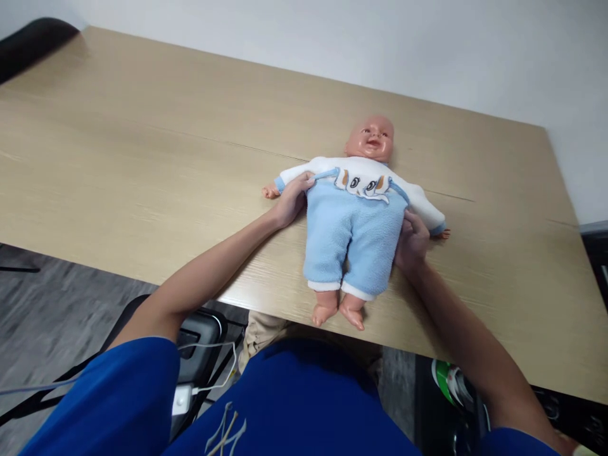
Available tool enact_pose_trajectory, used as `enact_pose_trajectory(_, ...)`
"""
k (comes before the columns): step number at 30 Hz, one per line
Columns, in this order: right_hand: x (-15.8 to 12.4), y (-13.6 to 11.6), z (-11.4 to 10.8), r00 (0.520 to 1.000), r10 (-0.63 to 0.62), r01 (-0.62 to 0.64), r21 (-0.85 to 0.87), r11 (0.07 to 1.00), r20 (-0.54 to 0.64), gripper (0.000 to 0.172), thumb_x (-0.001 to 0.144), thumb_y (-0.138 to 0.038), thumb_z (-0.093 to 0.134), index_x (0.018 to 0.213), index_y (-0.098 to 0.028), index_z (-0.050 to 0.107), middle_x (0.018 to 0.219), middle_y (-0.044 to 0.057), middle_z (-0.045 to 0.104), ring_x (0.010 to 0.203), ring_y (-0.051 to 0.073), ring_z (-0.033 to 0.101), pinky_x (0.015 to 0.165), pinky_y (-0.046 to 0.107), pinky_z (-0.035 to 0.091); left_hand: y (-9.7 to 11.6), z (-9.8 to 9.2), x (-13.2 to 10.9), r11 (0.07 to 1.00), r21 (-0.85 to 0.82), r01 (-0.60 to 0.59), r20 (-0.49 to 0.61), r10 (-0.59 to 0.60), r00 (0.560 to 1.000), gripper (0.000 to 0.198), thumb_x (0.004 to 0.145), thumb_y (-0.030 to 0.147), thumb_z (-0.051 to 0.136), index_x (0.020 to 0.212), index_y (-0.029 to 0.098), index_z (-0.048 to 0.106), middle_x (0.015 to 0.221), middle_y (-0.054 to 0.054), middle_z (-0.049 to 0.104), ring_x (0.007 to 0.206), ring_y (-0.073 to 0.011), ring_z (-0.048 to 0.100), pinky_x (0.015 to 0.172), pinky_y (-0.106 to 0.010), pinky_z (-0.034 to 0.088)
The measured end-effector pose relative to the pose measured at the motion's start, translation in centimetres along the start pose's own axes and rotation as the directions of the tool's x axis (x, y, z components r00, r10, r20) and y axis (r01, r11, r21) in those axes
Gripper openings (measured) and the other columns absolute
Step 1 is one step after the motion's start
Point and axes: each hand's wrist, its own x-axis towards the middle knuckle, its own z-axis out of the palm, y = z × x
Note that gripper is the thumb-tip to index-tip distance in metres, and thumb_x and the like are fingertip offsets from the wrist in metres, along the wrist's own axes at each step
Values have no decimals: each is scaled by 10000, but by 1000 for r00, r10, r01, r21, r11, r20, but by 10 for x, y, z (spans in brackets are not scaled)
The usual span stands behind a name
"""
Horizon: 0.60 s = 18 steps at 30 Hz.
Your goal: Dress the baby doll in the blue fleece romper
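Note:
A baby doll point(373, 142) lies on its back on the wooden table, with its head away from me and its bare feet near the front edge. It is dressed in a white long-sleeved top point(327, 163) with blue cuffs and fleecy light blue pants point(330, 218) with white hems. An animal-face patch point(363, 185) is on the chest. My left hand point(293, 199) is closed on the pants' waist edge, pulling it out to the side. On the opposite side my right hand point(413, 239) grips the pants near the hip, its fingertips partly hidden by the fabric.
The light wooden table point(156, 158) reaches to a white wall behind. A dark chair back point(35, 44) stands at the far left corner. Below the front edge are a black seat point(202, 332), a white adapter with a cable point(183, 399), and a green-and-white item point(446, 380).

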Motion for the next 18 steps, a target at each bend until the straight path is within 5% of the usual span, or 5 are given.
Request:
enact_pose_trajectory(3, -2, 1, -3, 991, -108, 106, -25, 994, -82, 276, 949, -575, 786, 993, -336, 657, 970, 13, 724, 958, 284, 713, 976, 456, 643, 5, -1, -2, 995, 89, -49, 9, 48, 999, 685, 881, 900, 903, 924, 272, 632, 913, -38, 572, 906, -262, 575, 891, -433, 537)
enact_pose_trajectory(7, -1, -6, -11, 967, -252, 238, -208, 949, -40, 366, 950, -582, 858, 911, -325, 600, 810, -29, 482, 765, 238, 475, 791, 397, 529, 12, 4, -5, 977, 171, -124, 29, 120, 992, 713, 927, 964, 832, 944, 280, 631, 927, -32, 560, 897, -249, 532, 882, -410, 506)
enact_pose_trajectory(13, 19, -50, -14, 965, -223, 258, -370, 892, 136, 421, 1005, -618, 848, 823, -285, 667, 757, -14, 494, 714, 207, 437, 661, 359, 459, 15, 7, -7, 957, 224, -183, 46, 178, 983, 686, 979, 947, 800, 983, 268, 696, 961, -38, 617, 921, -245, 548, 914, -406, 495)
enact_pose_trajectory(18, 52, -77, 2, 978, -104, 176, -448, 877, 181, 227, 1083, -442, 828, 955, -285, 726, 745, -43, 609, 636, 166, 450, 611, 306, 448, 16, 8, -10, 960, 199, -197, 28, 196, 980, 691, 973, 955, 800, 981, 270, 704, 981, -51, 662, 966, -262, 593, 967, -427, 531)
